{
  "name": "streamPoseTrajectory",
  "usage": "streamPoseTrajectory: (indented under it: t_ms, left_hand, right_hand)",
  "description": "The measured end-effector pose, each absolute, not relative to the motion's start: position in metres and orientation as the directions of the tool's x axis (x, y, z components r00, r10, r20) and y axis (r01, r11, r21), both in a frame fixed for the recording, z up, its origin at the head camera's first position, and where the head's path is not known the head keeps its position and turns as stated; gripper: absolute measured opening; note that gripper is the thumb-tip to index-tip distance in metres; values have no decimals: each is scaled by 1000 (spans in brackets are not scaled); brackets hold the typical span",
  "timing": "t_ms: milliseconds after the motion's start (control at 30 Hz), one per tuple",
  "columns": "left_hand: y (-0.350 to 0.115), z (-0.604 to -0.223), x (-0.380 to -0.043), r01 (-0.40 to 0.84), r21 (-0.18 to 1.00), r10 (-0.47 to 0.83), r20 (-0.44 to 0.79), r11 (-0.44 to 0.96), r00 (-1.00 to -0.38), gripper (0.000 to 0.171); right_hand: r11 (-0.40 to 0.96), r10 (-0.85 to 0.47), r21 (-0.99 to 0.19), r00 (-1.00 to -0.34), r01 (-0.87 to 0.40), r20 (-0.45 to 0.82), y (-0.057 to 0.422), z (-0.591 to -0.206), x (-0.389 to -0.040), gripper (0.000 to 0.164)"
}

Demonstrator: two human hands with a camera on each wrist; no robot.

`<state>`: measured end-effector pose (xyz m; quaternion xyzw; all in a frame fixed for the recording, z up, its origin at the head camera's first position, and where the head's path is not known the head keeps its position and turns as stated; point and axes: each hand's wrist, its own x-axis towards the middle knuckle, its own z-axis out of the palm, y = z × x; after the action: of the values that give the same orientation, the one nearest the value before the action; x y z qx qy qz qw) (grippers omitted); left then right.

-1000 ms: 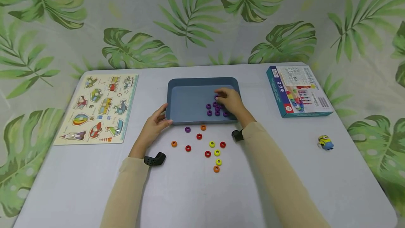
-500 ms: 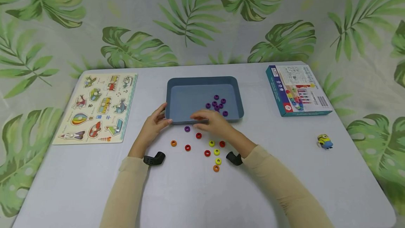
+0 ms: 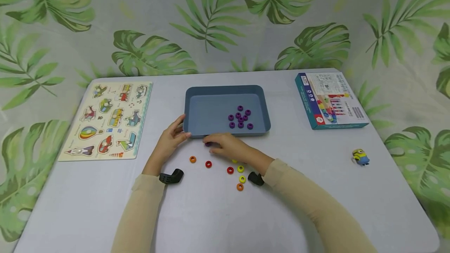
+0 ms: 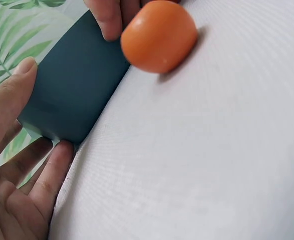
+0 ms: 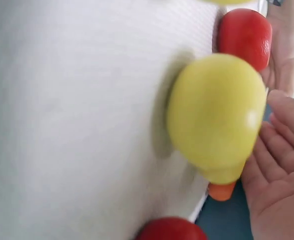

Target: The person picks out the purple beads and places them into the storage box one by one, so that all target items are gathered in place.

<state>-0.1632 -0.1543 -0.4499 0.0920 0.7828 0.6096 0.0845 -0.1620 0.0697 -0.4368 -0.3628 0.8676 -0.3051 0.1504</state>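
Observation:
A shallow blue-grey tray point(image 3: 211, 108) lies on the table with several purple beads point(image 3: 240, 119) in its right half. At its front left corner, my left hand point(image 3: 168, 141) grips the tray, thumb against the rim and fingers round the outside wall. My right hand point(image 3: 228, 146) is low over the table just in front of the tray, thumb and fingertips around a single purple bead point(image 3: 208, 144), mostly covered by them. In the right wrist view that bead is hidden; a yellow bead point(image 5: 217, 110) fills the foreground.
Loose orange point(image 3: 192, 159), red point(image 3: 208, 164) and yellow beads point(image 3: 240, 169) are scattered before the tray. A wooden vehicle puzzle board point(image 3: 109, 120) lies left, a flat toy box point(image 3: 332, 100) back right, and a small yellow-and-blue figurine point(image 3: 360, 157) at right.
My right hand has come out of the tray, then moved left and nearer to the lone purple bead at the tray's front. My left hand has stayed at the corner.

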Motion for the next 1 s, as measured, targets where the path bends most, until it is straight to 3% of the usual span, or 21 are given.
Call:
streamPoseTrajectory:
  t_ms: [567, 833, 1000]
  left_hand:
    - [-154, -452, -164, 52, 975, 240, -1, 218, -971, 64]
    - [-154, -451, -165, 61, 974, 251, 5, 216, -968, 64]
    - [-155, -452, -164, 52, 975, 250, -5, 217, -968, 64]
  right_hand:
    - [497, -748, -651, -663, -574, 13, 65, -442, -163, 25]
    - [412, -598, -748, -774, -520, 209, 88, -408, -185, 23]
    - [445, -461, -810, -873, -382, 158, 113, -409, -219, 25]
